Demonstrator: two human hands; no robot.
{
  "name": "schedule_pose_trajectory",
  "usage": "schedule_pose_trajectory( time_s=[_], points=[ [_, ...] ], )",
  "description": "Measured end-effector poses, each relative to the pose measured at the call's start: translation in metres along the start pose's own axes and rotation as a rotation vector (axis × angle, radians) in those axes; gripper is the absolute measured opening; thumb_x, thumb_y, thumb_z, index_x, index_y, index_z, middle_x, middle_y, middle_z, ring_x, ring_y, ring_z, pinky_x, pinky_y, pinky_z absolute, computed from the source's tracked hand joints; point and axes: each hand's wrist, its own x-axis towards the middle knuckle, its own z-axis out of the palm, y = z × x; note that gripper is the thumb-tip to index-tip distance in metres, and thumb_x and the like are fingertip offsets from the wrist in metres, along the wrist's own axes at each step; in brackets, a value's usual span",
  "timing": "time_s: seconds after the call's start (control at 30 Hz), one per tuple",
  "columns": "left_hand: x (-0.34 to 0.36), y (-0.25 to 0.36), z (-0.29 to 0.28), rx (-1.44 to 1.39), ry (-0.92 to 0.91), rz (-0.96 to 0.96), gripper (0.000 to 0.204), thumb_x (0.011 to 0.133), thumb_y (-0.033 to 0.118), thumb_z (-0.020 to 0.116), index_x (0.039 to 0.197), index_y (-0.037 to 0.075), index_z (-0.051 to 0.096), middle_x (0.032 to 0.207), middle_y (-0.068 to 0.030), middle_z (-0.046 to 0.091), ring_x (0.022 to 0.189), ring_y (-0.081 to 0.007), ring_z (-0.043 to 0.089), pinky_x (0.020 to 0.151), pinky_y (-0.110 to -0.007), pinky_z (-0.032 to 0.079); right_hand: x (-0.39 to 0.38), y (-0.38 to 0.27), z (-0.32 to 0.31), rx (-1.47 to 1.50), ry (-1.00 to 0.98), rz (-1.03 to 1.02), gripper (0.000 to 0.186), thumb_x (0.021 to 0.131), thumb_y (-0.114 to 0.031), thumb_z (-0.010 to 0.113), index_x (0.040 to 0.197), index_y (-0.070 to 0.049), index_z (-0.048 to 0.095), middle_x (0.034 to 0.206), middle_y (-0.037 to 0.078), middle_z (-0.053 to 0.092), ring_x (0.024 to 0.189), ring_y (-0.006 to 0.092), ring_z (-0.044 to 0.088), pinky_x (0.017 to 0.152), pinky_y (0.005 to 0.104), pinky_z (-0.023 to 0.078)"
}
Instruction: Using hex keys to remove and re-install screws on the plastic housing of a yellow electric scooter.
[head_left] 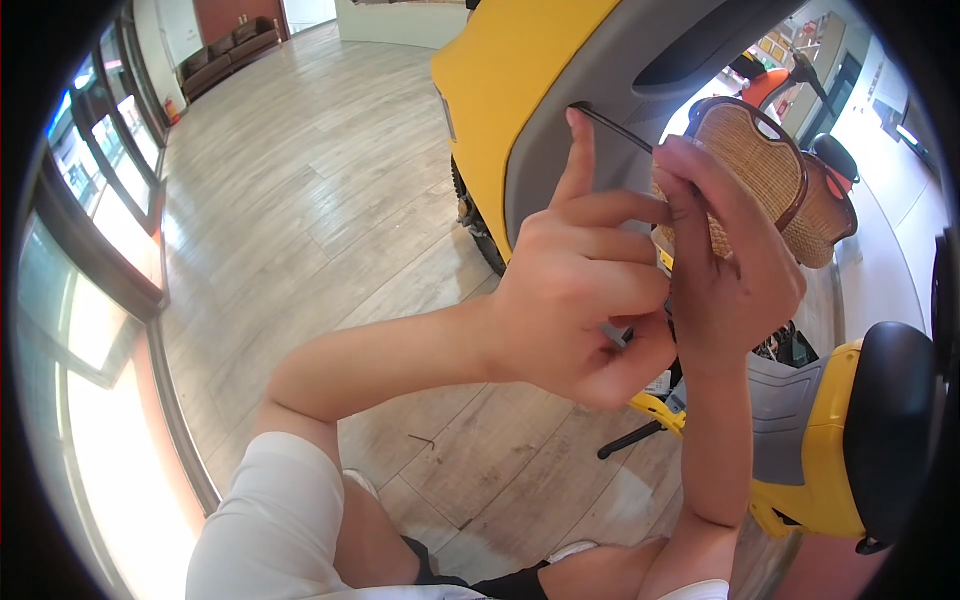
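My right hand [735, 260] pinches the near end of a thin dark metal rod [620, 131], likely a hex key, which runs to a small recess in the grey inner panel [540, 165] of a yellow scooter body [485, 75]. The index finger of my left hand [575, 285] stretches up to the panel beside the rod's far end. Its other fingers curl close against my right hand, and what they hold, if anything, is hidden.
Wicker baskets [760, 160] stand behind my hands, with a scooter seat [890, 430] at lower right. An L-shaped key [426, 440] lies on the wooden floor [310, 210]. Glass doors [110, 180] line the left; a brown sofa [225, 55] is at the back.
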Motion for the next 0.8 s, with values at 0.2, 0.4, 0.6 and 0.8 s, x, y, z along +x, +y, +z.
schedule_pose_trajectory(
  time_s=[0.2, 0.4, 0.6, 0.8],
  points=[
    [0.000, -0.002, -0.005, -0.015, -0.040, 0.011, 0.011, 0.049, 0.004, 0.054, 0.048, 0.008, 0.045, 0.053, -0.0039, 0.051, 0.075, -0.0247, 0.068, 0.118, -0.066, 0.007, 0.000, -0.007, -0.005, 0.753, -0.147, 0.480, 0.032, 0.099, -0.020, 0.065, 0.117, 0.005, 0.066, 0.107, 0.014, 0.071, 0.092, 0.0194, 0.071, 0.081, 0.0302, 0.058],
    [-0.001, -0.004, -0.007, -0.040, -0.015, 0.030, 0.008, 0.048, 0.003, 0.054, 0.049, 0.007, 0.046, 0.056, -0.0060, 0.055, 0.073, -0.0238, 0.067, 0.120, -0.063, 0.009, 0.008, -0.015, -0.007, 0.824, -0.231, 0.922, 0.040, 0.101, -0.029, 0.062, 0.118, 0.007, 0.064, 0.103, 0.013, 0.071, 0.087, 0.0152, 0.069, 0.077, 0.0286, 0.057],
    [-0.002, -0.006, -0.008, -0.049, -0.002, 0.039, 0.008, 0.048, 0.003, 0.054, 0.050, 0.006, 0.047, 0.056, -0.0062, 0.054, 0.072, -0.0237, 0.066, 0.119, -0.063, 0.010, 0.014, -0.015, -0.016, 0.726, -0.356, 0.912, 0.027, 0.097, -0.019, 0.068, 0.104, 0.008, 0.070, 0.082, 0.006, 0.071, 0.070, 0.0103, 0.064, 0.066, 0.0219, 0.052],
    [-0.005, -0.008, -0.010, -0.037, -0.022, 0.040, 0.008, 0.049, 0.003, 0.054, 0.050, 0.006, 0.047, 0.055, -0.0069, 0.052, 0.070, -0.0242, 0.066, 0.119, -0.064, 0.012, 0.001, -0.015, -0.001, 0.433, -0.156, 0.611, 0.016, 0.093, -0.011, 0.070, 0.101, 0.003, 0.074, 0.075, 0.008, 0.070, 0.065, 0.0123, 0.064, 0.060, 0.0226, 0.050]
  ],
)
